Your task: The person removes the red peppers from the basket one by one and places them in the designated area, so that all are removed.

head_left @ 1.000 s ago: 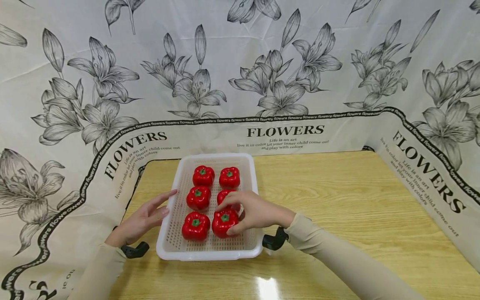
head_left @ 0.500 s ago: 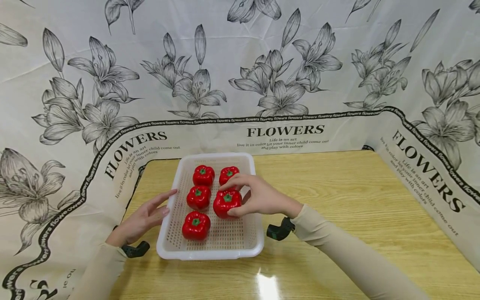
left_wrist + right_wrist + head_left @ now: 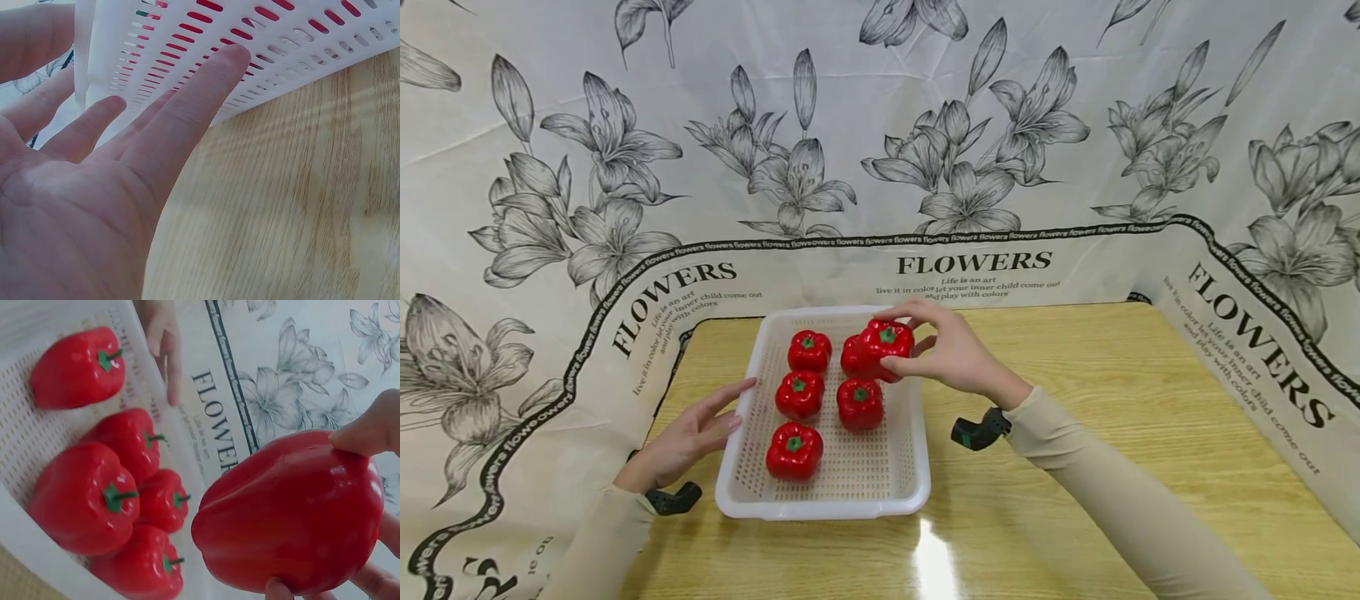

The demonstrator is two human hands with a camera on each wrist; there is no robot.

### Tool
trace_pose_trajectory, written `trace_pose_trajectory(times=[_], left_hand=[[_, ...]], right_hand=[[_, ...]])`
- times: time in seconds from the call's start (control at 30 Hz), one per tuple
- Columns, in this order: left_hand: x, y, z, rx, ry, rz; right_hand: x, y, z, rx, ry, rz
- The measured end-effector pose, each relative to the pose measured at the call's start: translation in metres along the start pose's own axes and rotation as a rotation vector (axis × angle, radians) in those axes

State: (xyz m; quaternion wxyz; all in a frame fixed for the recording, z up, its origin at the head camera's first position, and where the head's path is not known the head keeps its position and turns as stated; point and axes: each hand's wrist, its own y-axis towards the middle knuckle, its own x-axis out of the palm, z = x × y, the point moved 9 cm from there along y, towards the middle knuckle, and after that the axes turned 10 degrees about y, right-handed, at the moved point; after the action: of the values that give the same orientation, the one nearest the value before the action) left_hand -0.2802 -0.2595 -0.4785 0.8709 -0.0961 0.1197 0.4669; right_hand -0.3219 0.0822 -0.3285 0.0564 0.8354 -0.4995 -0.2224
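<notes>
**Glossy red pepper (image 3: pixel 877 346) in my right hand (image 3: pixel 961 354), five others in the white basket (image 3: pixel 820 510)**

My right hand grips the pepper from its right side, thumb on the near face and fingers curled round the far one. It hangs above the far right part of the basket, green stem upward. Its skin is smooth and shiny, the body plump and blocky, with shallow grooves running down to a lobed end.

My left hand (image 3: pixel 688 433) grasps nothing; its fingers lie loosely straight at the basket's left side, fingertips by the rim.

The basket is a rectangular tub with rounded corners and a smooth, thick rim; its walls and floor are pierced with rows of small slots. Inside sit five peppers (image 3: pixel 794 454) of the same lobed shape, stems up: three in a left row, two on the right, the farther one partly hidden behind the one I hold.

Under the basket, the table (image 3: pixel 1075 483) has pale yellow wood grain with a bright gleam near me. Behind hangs a creased white cloth (image 3: pixel 700 200) printed with line-drawn lilies. My beige sleeves (image 3: pixel 1120 492) fit closely.
</notes>
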Motion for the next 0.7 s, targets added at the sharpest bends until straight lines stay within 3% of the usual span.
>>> trace_pose_trajectory(times=[0.3,0.7], left_hand=[[-0.001,0.000,-0.001,0.000,-0.009,0.001],[-0.001,0.000,-0.002,-0.005,-0.011,0.006]], right_hand=[[-0.041,0.005,0.012,0.011,-0.058,0.151],[-0.078,0.003,0.049,0.083,-0.122,0.315]])
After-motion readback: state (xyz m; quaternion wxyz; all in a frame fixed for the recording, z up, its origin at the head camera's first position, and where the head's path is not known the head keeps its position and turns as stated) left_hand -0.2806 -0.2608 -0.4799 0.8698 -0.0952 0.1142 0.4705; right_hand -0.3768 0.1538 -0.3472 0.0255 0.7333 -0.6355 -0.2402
